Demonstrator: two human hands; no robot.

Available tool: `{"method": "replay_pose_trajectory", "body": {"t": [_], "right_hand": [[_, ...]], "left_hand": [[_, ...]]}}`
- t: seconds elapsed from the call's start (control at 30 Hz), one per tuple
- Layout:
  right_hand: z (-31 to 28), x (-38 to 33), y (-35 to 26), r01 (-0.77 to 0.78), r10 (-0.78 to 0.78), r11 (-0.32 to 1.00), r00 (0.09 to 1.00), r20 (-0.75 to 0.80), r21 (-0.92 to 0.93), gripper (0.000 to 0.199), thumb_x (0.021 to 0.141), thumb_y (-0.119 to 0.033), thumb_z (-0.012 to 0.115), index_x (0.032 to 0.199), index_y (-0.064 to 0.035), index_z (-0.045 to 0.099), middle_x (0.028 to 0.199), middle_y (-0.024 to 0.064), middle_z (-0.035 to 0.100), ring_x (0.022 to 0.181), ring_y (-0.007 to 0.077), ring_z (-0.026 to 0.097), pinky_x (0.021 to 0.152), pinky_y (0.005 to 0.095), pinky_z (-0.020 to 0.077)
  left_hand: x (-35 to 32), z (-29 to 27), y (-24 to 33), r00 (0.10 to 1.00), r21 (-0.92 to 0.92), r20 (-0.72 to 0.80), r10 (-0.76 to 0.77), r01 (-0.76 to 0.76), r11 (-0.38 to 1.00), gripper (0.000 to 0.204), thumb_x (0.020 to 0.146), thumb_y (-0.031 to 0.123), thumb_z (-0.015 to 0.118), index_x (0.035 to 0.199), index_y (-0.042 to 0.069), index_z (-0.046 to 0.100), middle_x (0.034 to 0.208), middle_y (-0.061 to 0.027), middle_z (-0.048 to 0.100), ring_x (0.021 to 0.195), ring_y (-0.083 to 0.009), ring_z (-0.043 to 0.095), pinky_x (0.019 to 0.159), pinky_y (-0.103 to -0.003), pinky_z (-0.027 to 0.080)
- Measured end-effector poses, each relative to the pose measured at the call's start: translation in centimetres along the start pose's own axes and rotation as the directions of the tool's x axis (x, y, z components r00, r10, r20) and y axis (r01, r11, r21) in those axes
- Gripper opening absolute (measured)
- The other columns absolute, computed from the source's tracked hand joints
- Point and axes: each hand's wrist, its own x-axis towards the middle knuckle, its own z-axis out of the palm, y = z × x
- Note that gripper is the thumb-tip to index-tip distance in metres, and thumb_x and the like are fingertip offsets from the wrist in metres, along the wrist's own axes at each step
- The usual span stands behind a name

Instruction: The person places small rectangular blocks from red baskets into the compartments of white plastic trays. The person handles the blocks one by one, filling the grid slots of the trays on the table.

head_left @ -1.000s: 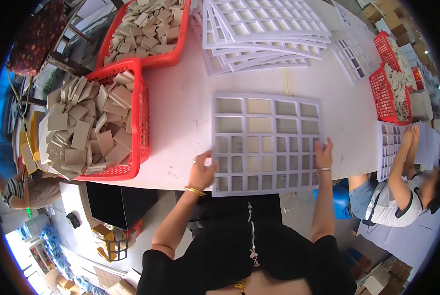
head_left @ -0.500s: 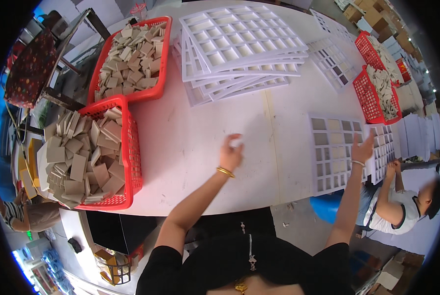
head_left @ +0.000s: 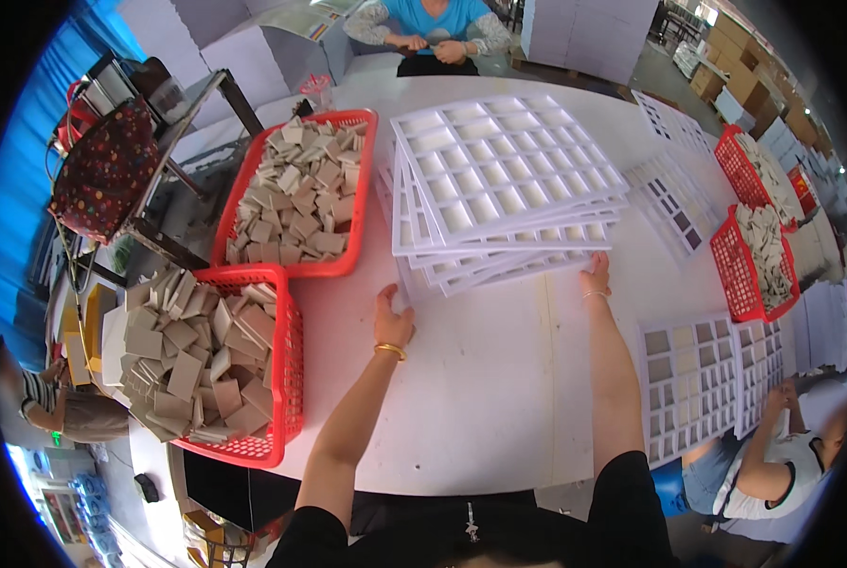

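Note:
A stack of white grid trays (head_left: pixel 499 185) lies on the white table (head_left: pixel 480 379) in front of me. My left hand (head_left: pixel 392 317) touches the near left corner of the lowest trays. My right hand (head_left: pixel 595 275) rests its fingers on the near right edge of the stack. Neither hand has lifted anything. A filled grid tray (head_left: pixel 688 383) with grey and beige tiles lies at the table's right edge, away from both hands.
Two red baskets of beige tiles stand on the left, one near (head_left: pixel 210 364) and one farther (head_left: pixel 300 194). More red baskets (head_left: pixel 755 251) and trays sit at the right. A person in blue (head_left: pixel 433 28) sits across; another person (head_left: pixel 774 454) works at lower right.
The filled tray went from in front of me to the right edge of the table. Both hands then reached forward to the near edge of the white tray stack.

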Motion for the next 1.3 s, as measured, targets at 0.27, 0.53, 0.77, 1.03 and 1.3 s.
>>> {"method": "replay_pose_trajectory", "body": {"t": [0.27, 0.53, 0.77, 1.03, 1.3], "right_hand": [[0.8, 2.5, 5.3, 0.076, -0.211, 0.760, 0.968, 0.134, 0.646, 0.068, 0.065, 0.009, 0.054, 0.131, -0.0012, 0.040, 0.126, 0.0083, 0.056, 0.117, 0.0184, 0.053, 0.090, 0.0293, 0.0423], [-5.8, -10.5, 12.5, 0.131, -0.195, 0.828, 0.979, 0.060, 0.546, 0.051, 0.078, -0.005, 0.069, 0.123, -0.0016, 0.046, 0.114, 0.0098, 0.060, 0.104, 0.0175, 0.058, 0.087, 0.0300, 0.0488], [-15.1, -28.9, 17.3, -0.322, 0.068, 0.617, 0.931, 0.359, 0.718, 0.040, 0.091, -0.011, 0.057, 0.128, -0.0039, 0.046, 0.121, 0.0074, 0.058, 0.111, 0.0190, 0.055, 0.094, 0.0315, 0.0446], [-17.8, -33.5, 20.5, -0.215, -0.121, 0.715, 0.899, 0.421, 0.665, 0.043, 0.093, -0.015, 0.056, 0.133, -0.0032, 0.045, 0.128, 0.0089, 0.055, 0.115, 0.0190, 0.052, 0.096, 0.0304, 0.0430], [-18.8, -35.1, 17.7, -0.313, -0.079, 0.639, 0.882, 0.464, 0.703, 0.048, 0.088, -0.012, 0.062, 0.133, -0.0032, 0.046, 0.127, 0.0082, 0.055, 0.114, 0.0188, 0.053, 0.096, 0.0306, 0.0432]], "left_hand": [[-0.3, -0.4, 5.2, 0.974, -0.172, 0.060, -0.217, 0.225, 0.959, 0.057, 0.073, 0.005, 0.057, 0.128, 0.000, 0.043, 0.131, -0.0162, 0.052, 0.110, -0.0268, 0.056, 0.093, -0.034, 0.044], [-10.3, -6.5, 3.1, 0.962, -0.283, 0.132, -0.240, 0.268, 0.921, 0.052, 0.071, 0.001, 0.055, 0.123, -0.001, 0.046, 0.126, -0.0164, 0.052, 0.122, -0.0271, 0.048, 0.103, -0.035, 0.036], [-24.0, -16.4, 3.0, 0.930, -0.313, 0.117, -0.347, 0.367, 0.876, 0.047, 0.067, -0.007, 0.051, 0.113, 0.001, 0.047, 0.123, -0.0153, 0.054, 0.120, -0.0254, 0.048, 0.105, -0.037, 0.034], [-27.3, -21.5, 4.1, 0.796, -0.446, 0.282, -0.535, 0.603, 0.662, 0.043, 0.071, -0.009, 0.044, 0.112, 0.003, 0.047, 0.128, -0.0137, 0.053, 0.081, -0.0118, 0.059, 0.071, -0.025, 0.050], [-23.3, -21.8, 5.4, 0.650, -0.512, 0.341, -0.679, 0.734, 0.446, 0.042, 0.079, 0.002, 0.046, 0.121, 0.004, 0.049, 0.098, -0.0013, 0.057, 0.047, -0.0054, 0.044, 0.035, -0.020, 0.038]]}}
